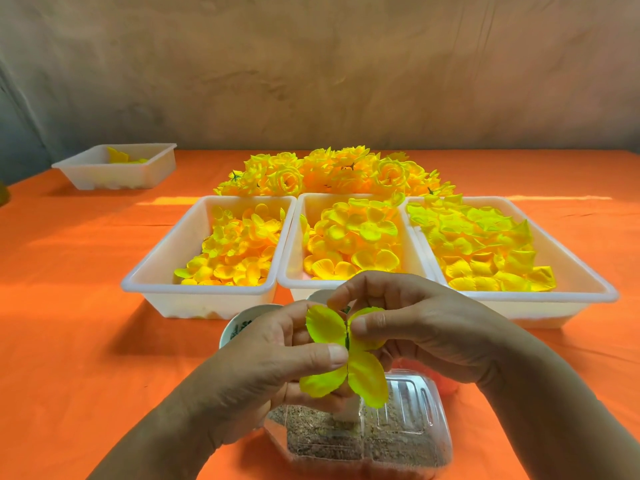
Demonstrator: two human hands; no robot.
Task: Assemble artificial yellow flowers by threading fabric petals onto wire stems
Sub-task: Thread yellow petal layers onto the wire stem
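A yellow fabric petal piece [365, 375] with several lobes is held upright between both hands, above a clear plastic box. My left hand [277, 362] pinches its left side, thumb across the front. My right hand [415, 327] pinches its upper right lobe with thumb and forefinger. A thin dark stem shows at the petal's centre [346, 341]; most of it is hidden. Behind stand three white trays of loose yellow petals: left [152, 271], middle [292, 271], right [588, 282]. Finished yellow flowers [332, 171] lie heaped behind the trays.
A clear plastic box [408, 431] with brownish grit sits under my hands. A small round bowl [242, 323] with dark green bits stands left of them. A fourth white tray [114, 168] stands far left. An orange cloth [86, 341] covers the table.
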